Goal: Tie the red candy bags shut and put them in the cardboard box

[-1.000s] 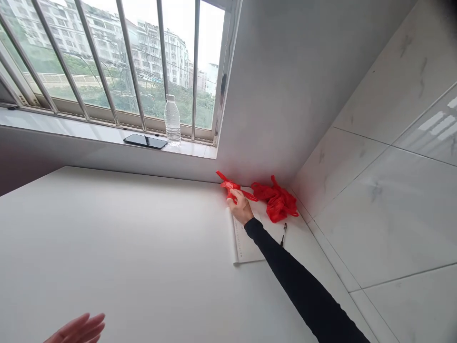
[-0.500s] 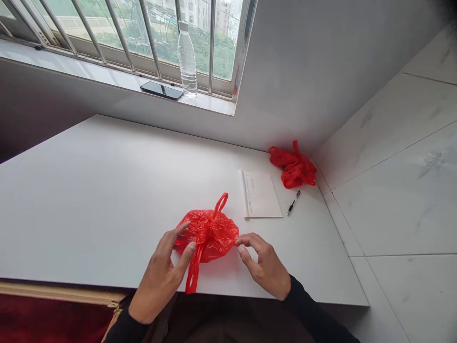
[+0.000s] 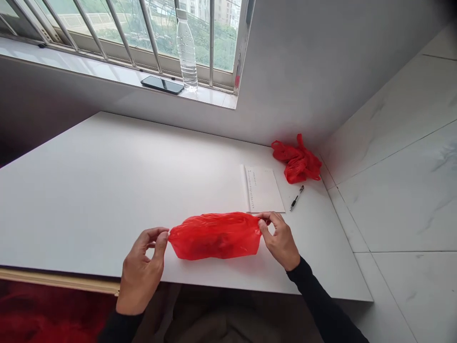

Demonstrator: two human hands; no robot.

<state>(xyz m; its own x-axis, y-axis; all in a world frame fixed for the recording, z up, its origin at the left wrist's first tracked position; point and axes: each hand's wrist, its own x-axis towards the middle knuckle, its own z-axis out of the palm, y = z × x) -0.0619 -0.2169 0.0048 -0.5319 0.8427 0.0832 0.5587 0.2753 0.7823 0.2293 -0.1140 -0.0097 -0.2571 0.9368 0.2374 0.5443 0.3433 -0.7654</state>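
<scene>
A red plastic bag (image 3: 216,238) is stretched sideways between my two hands above the white table (image 3: 117,190), near its front edge. My left hand (image 3: 143,264) pinches the bag's left end between thumb and fingers. At the opposite end, my right hand (image 3: 280,238) grips the upper right corner with thumb and forefinger. A darker patch shows through the middle of the plastic; what makes it I cannot tell. The bag's handles are out of sight.
Behind my right hand lie a notebook (image 3: 264,190) and a black pen (image 3: 297,198). A second red bag (image 3: 300,162) sits crumpled in the far right corner. On the windowsill are a phone (image 3: 162,85) and a water bottle (image 3: 187,52). Red cloth (image 3: 53,309) shows at lower left.
The bunched bag is now pulled out wide and flat, its handles no longer showing. My hands have moved apart and closed on its two ends.
</scene>
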